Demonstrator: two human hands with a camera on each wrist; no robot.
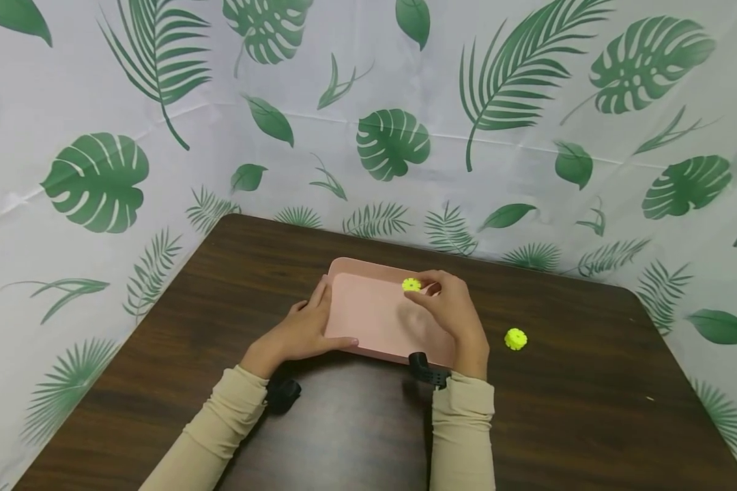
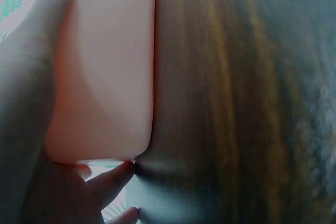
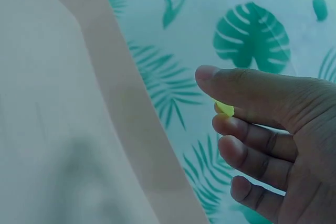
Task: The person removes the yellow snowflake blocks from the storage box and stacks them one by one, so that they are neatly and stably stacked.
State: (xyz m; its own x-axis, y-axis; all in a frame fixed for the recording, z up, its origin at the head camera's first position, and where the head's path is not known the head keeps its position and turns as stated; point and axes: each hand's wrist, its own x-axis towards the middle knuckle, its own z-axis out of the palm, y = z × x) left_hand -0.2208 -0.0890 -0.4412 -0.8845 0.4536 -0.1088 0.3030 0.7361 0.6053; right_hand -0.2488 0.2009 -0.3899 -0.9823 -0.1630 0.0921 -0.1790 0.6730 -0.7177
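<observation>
My right hand (image 1: 457, 307) pinches a bright yellow notched disc (image 1: 411, 285) between thumb and fingers, above the right part of a pink tray (image 1: 365, 307). Only a sliver of the yellow disc (image 3: 226, 109) shows past the thumb in the right wrist view. My left hand (image 1: 301, 332) grips the tray's left end, thumb along the front rim and fingers along the left side. In the left wrist view that hand wraps the corner of the pink tray (image 2: 110, 77). To the right of my right hand, a small yellow notched piece (image 1: 516, 339) lies on the table.
The dark wood table (image 1: 577, 395) reaches back to a white cloth backdrop (image 1: 319, 143) printed with green leaves. Each wrist wears a black camera mount, and the right one (image 1: 426, 372) overlaps the tray's front edge in the head view.
</observation>
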